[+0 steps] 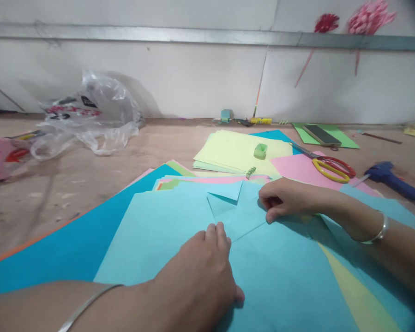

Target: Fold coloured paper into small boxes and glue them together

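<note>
A light blue folded paper (pixel 245 212) lies on a larger light blue sheet (pixel 159 230); one of its flaps stands up a little at the upper left. Around the right corner of the folded paper, my right hand (pixel 285 198) is closed, thumb and fingers pinching it. My left hand (pixel 205 263) rests flat with fingers stretched out, their tips touching the lower left of the folded paper and the thumb apart on the sheet. A silver bangle is on each wrist. My palms and the undersides of my fingers are hidden.
Coloured sheets, with dark blue paper (pixel 72 244), spread beneath. Further back are yellow paper (pixel 224 150), a green tape dispenser (pixel 260 151), scissors (pixel 332 167), a phone (pixel 321 135) and a blue glue gun (pixel 394 180). A plastic bag (pixel 93 115) lies by the wall.
</note>
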Available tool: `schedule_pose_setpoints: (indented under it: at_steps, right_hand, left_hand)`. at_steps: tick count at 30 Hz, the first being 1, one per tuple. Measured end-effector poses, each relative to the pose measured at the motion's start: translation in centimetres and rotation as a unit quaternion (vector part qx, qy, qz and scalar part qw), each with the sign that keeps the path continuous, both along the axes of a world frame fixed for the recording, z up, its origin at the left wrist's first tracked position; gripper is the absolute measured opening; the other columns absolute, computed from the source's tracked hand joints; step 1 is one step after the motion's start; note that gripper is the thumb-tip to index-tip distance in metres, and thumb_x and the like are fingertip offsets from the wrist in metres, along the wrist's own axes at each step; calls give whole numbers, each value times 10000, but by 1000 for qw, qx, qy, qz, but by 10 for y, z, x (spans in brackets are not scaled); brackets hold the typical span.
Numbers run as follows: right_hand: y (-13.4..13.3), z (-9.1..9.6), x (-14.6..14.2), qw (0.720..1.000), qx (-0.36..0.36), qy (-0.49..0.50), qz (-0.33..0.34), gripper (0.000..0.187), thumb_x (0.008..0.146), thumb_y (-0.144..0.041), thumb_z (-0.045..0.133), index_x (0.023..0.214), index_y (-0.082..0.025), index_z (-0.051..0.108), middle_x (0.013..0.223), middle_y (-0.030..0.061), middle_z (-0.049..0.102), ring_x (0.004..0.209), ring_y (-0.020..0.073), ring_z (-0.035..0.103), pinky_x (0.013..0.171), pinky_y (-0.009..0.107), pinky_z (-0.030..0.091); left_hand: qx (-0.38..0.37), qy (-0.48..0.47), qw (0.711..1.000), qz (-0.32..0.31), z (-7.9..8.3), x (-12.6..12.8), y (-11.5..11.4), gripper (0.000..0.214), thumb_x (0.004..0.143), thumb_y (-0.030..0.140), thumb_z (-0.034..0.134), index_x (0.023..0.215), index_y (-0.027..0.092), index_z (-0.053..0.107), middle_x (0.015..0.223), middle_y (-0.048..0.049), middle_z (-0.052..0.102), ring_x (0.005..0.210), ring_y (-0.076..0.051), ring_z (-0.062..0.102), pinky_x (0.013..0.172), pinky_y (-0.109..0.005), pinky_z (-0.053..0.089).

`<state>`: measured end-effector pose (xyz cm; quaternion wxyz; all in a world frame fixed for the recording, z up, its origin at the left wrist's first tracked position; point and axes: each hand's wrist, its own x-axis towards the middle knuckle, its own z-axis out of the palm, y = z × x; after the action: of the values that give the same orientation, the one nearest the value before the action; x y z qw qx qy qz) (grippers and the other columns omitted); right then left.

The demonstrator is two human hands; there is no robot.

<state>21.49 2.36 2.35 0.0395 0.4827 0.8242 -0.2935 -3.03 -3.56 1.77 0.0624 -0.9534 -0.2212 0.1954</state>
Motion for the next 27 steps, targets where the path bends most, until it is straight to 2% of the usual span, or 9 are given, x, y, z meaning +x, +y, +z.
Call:
schedule_pose_setpoints:
  at_steps: [3, 6, 7, 9, 11, 13, 16, 19, 27]
  right_hand:
    - [0, -1, 1, 1000, 5, 6, 6, 303, 759, -412, 734, 664, -185, 557, 630, -31, 538, 583, 111, 452, 546, 241, 298]
    - [-1, -1, 2, 1000, 15, 17, 15, 326, 766, -448, 723, 663, -183, 564, 640, -23, 549, 591, 113, 456, 546, 240, 301]
    - [-1, -1, 2, 999, 17, 29, 21, 333, 778, -464, 708, 669, -181, 572, 643, -21, 555, 597, 114, 463, 549, 239, 307]
    - [-2, -2, 2, 997, 25, 71, 31, 358, 822, -488, 648, 665, -176, 573, 617, -24, 537, 587, 109, 459, 549, 236, 316]
    - [-3, -2, 2, 991, 58, 121, 21, 405, 874, -484, 562, 618, -172, 533, 559, -39, 467, 541, 94, 411, 529, 232, 307]
    - [-3, -4, 3, 981, 117, 153, -15, 425, 905, -457, 496, 587, -175, 493, 530, -46, 411, 512, 85, 357, 511, 232, 295]
    - [-1, -8, 5, 967, 202, 150, -48, 340, 902, -385, 494, 648, -167, 551, 580, -13, 516, 550, 101, 421, 546, 239, 332]
    - [1, -13, 9, 962, 243, 119, -21, 217, 883, -285, 508, 741, -160, 615, 709, 41, 638, 648, 135, 525, 621, 256, 378]
    - [2, -18, 15, 948, 287, 89, 108, 175, 827, -120, 482, 871, -163, 646, 815, 66, 625, 752, 169, 550, 672, 273, 403]
  left_hand:
    - [35, -47, 998, -31, 0, -4, -3, 546, 925, 531, 521, 1081, 43, 711, 1130, -275, 673, 1024, -363, 658, 739, -398, 540]
    - [33, -81, 996, -19, 3, -3, -3, 398, 954, 426, 514, 849, 94, 708, 829, -161, 691, 788, -277, 667, 616, -344, 520]
    - [29, -81, 996, -6, 4, -2, -2, 332, 960, 363, 512, 833, 113, 688, 763, -117, 662, 718, -245, 646, 580, -321, 505]
    - [35, -77, 996, 14, 5, 1, 2, 181, 944, 232, 519, 981, 132, 664, 766, -77, 636, 677, -218, 620, 561, -305, 498]
    - [45, -70, 996, 13, 5, 2, 5, 317, 912, 137, 512, 1221, 148, 582, 854, -84, 649, 729, -229, 628, 603, -333, 523]
    - [42, -59, 997, 6, 4, 2, 9, 439, 890, 85, 481, 1323, 153, 516, 929, -108, 658, 790, -244, 638, 652, -371, 543]
    - [50, -56, 997, 11, 2, 1, 12, 394, 862, 62, 455, 1231, 94, 587, 1027, -186, 664, 917, -290, 646, 741, -431, 552]
    - [79, -70, 994, 16, 0, 0, 14, 325, 821, 44, 460, 1085, 62, 647, 1094, -239, 663, 1023, -325, 633, 818, -470, 542]
    - [69, -52, 994, 67, 2, 2, 18, 202, 766, -7, 469, 835, 109, 620, 842, -152, 654, 778, -273, 625, 673, -407, 522]
